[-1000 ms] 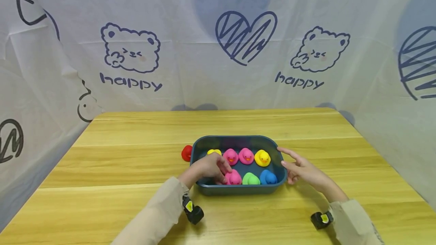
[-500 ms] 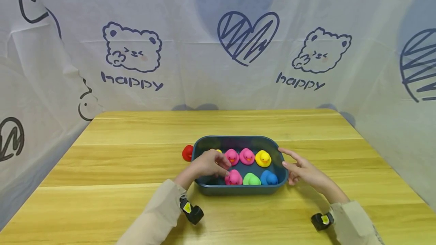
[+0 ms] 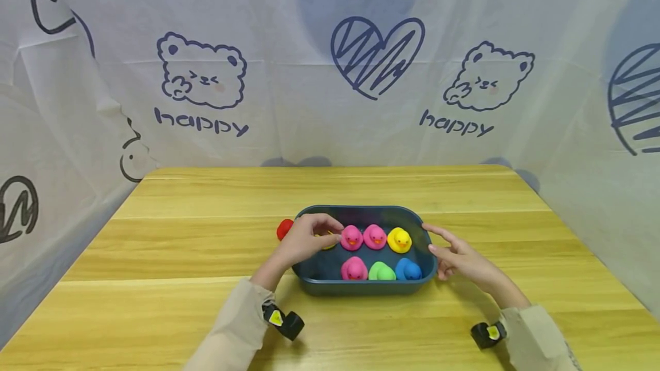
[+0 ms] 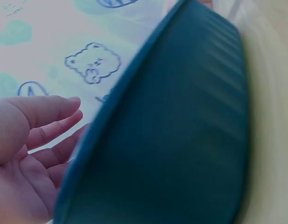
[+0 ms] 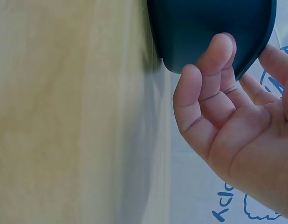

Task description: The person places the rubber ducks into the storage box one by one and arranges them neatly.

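Note:
A dark blue-green oblong box (image 3: 363,288) stands on the table with several rubber ducks in it. My left hand (image 3: 301,240) hovers over its back left part, fingers apart and slightly bent, by a yellow duck (image 3: 328,244) it mostly covers. Nothing shows between thumb and fingers of the left hand (image 4: 39,135) in the left wrist view. At the box's right end my right hand (image 3: 461,257) rests its fingertips on the rim. The back row also has two pink ducks (image 3: 352,239) and a yellow duck (image 3: 399,240); a pink (image 3: 354,269), a green (image 3: 382,272) and a blue duck (image 3: 409,269) sit in front.
A red toy (image 3: 284,229) lies outside the box at its left end, partly hidden by the left hand. The wooden table (image 3: 180,233) reaches back to a white printed cloth (image 3: 289,113), which also hangs at both sides.
My left hand has lifted from beside the front pink duck and moved back and up over the back left yellow duck. The right hand stays at the rim.

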The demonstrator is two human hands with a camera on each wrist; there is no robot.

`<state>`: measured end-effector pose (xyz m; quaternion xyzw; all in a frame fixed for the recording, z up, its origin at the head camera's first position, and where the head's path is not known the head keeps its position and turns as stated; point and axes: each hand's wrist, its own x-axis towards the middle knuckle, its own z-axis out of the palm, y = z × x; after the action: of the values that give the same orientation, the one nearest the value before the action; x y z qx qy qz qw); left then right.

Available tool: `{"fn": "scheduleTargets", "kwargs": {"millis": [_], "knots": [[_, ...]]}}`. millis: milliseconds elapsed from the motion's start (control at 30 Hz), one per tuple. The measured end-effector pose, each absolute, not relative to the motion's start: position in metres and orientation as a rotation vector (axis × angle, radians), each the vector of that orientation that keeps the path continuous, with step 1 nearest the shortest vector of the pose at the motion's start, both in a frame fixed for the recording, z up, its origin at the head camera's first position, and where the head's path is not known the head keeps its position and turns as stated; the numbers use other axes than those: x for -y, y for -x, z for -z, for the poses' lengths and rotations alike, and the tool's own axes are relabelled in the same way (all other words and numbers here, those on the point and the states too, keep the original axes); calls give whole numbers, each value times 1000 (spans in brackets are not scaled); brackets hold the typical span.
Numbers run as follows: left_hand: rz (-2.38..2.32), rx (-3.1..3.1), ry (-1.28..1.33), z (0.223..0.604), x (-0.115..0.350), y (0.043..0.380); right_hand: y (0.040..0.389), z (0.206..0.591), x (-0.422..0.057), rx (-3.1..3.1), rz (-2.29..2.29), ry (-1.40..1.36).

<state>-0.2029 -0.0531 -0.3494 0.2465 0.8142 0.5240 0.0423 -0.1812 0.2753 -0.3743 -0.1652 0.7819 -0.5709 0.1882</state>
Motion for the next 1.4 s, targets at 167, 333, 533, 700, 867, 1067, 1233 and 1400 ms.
{"fn": "scheduleTargets", "kwargs": {"millis": [167, 333, 533, 700, 867, 1067, 1233, 1400], "knots": [[-1711, -2493, -644, 346, 65, 204, 181, 374, -275, -2203, 1602, 457], [-1798, -2503, -557, 344, 78, 208, 181, 373, -274, -2222, 1581, 434], [-1895, -2519, -464, 344, 98, 214, 181, 372, -274, -2236, 1567, 421], [-1964, -2544, -362, 348, 112, 219, 182, 372, -273, -2249, 1561, 420], [-1961, -2593, -251, 357, 121, 223, 181, 373, -274, -2254, 1559, 418], [-1915, -2631, -197, 371, 127, 229, 180, 374, -275, -2241, 1571, 429], [-1886, -2605, -160, 379, 129, 231, 180, 374, -275, -2231, 1582, 441], [-1855, -2513, -64, 385, 130, 234, 181, 374, -275, -2224, 1589, 442]]}}
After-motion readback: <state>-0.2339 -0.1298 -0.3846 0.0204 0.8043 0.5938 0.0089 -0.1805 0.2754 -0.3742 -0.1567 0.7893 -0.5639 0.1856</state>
